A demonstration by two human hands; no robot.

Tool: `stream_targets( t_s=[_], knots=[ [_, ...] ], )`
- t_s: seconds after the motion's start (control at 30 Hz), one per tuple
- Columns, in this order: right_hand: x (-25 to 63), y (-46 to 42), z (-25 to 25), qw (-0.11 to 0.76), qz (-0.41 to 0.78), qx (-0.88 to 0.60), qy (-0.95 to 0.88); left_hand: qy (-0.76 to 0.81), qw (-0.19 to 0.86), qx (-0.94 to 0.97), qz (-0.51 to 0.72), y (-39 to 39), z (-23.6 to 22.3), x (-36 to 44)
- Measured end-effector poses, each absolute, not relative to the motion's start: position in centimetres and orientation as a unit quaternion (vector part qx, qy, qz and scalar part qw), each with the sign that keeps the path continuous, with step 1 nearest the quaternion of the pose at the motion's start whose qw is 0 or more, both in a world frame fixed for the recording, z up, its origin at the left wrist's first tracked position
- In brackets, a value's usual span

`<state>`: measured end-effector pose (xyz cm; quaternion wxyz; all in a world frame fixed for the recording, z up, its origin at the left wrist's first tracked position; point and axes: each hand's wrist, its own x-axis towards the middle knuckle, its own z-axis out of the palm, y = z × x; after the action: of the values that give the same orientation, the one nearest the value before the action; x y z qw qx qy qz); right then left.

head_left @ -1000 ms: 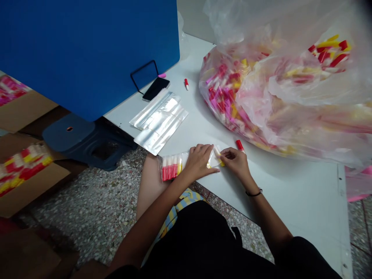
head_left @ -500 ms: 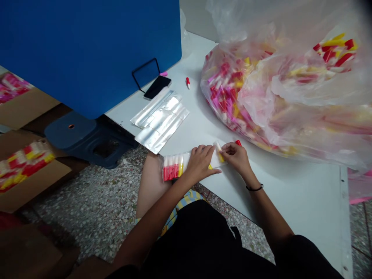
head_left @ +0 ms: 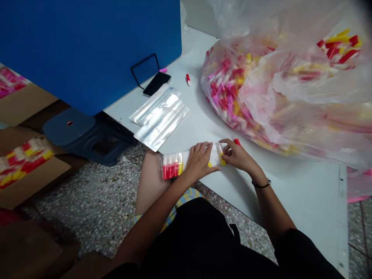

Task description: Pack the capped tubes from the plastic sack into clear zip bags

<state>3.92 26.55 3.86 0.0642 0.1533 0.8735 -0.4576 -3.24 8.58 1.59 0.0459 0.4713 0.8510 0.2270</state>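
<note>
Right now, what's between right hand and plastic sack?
Head view: a loose red-capped tube on the white tabletop, past the right hand, short of the clear plastic sack.

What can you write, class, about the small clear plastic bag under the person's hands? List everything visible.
The small clear plastic bag lies flat and lengthwise on the white table, near its front edge. Its thin, glossy film shows a row of small tubes with red and yellow parts, packed at the left end. The left hand rests on its middle, and the right hand's fingers touch its right end, beside a yellow tip. Whether it is sealed cannot be told.
</note>
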Motion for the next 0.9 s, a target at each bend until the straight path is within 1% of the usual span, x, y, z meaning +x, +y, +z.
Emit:
stream_targets(
  t_s=[0.13,0.3,0.47,0.6,0.7,0.83,0.9],
  knots=[
    [4.3,26.7,3.8,0.041,-0.528,0.187,0.827,0.857,0.041,0.458,0.231,8.6,1.6,-3.1],
    [4.5,26.5,3.4,0.021,-0.561,0.189,0.805,0.858,0.046,0.456,0.232,8.6,1.5,-3.1],
    [4.1,26.8,3.5,-0.074,-0.618,0.250,0.742,0.852,0.056,0.468,0.230,8.5,1.6,-3.1],
    [4.3,27.1,4.6,-0.143,-0.650,0.259,0.700,0.842,0.026,0.469,0.266,8.5,2.9,-2.8],
    [5.1,26.7,5.8,-0.149,-0.664,0.240,0.692,0.835,0.046,0.459,0.299,8.8,4.9,-1.8],
    [6.7,25.7,8.0,-0.141,-0.678,0.210,0.691,0.823,0.134,0.468,0.294,8.8,7.8,-0.5],
    [7.6,25.6,9.4,-0.108,-0.673,0.181,0.708,0.818,0.165,0.468,0.290,8.4,9.0,-0.2]
  ],
)
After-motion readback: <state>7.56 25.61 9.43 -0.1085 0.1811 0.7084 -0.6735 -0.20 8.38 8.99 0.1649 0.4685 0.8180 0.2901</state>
